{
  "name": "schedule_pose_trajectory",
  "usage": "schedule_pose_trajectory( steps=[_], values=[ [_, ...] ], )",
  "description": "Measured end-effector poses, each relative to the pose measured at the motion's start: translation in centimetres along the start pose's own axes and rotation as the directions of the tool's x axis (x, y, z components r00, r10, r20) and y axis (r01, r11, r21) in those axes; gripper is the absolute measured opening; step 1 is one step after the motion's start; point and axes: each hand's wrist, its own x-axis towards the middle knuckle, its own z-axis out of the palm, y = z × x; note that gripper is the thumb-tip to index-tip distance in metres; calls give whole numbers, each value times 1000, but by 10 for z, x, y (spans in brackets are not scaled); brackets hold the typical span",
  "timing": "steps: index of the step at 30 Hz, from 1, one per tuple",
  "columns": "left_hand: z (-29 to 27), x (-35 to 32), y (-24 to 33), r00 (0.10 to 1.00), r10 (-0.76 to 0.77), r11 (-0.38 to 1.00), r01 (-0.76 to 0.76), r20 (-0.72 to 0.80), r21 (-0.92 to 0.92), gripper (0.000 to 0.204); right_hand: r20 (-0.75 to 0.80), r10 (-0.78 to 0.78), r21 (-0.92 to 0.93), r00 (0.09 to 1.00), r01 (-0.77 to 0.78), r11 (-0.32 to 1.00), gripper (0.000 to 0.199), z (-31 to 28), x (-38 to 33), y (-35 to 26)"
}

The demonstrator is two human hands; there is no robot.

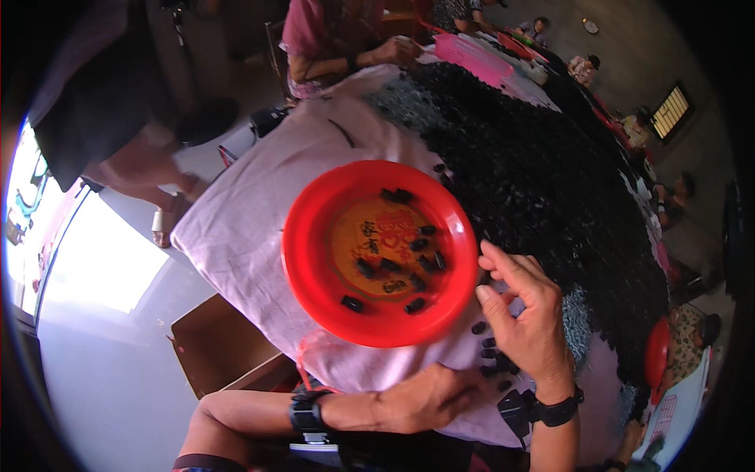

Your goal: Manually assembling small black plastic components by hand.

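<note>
A round red plastic basin with a printed bottom sits on the pink cloth. Several short black cylindrical pieces lie scattered inside it. At the basin's right rim is my right hand, its thumb and forefinger apart, with nothing visible between them. My left hand rests low in front of the basin, fingers curled in. What it holds, if anything, is hidden. Loose black pieces lie on the cloth between the two hands.
A large heap of black pieces spreads to the right, beside piles of small blue-grey pieces. An open cardboard box stands on the floor at left. A person's hand rests at the far table edge; others sit along the right.
</note>
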Motion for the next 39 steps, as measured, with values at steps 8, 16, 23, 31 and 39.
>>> schedule_pose_trajectory(
  steps=[8, 16, 23, 31, 39],
  values=[
    [-22, 0, 3, 986, -23, 868, 101, -163, 485, 15, -6, 317, -192, 948, -313, 930, 11, -29, -81, 77],
    [-29, 9, 18, 947, -300, 887, 321, -113, 333, 15, -192, 81, -283, 978, -134, 950, 18, -6, -68, 76],
    [-26, 6, 12, 960, -249, 898, 278, -128, 341, 14, -121, 83, -232, 989, -109, 967, 23, -1, -47, 83],
    [-27, 8, 17, 940, -321, 870, 340, -115, 357, 14, -13, 89, -329, 996, -88, 940, 16, 4, -47, 79],
    [-25, 3, 2, 984, -127, 898, 167, -126, 406, 17, -181, 362, -267, 915, -399, 877, 14, -48, -96, 87]
  ],
)
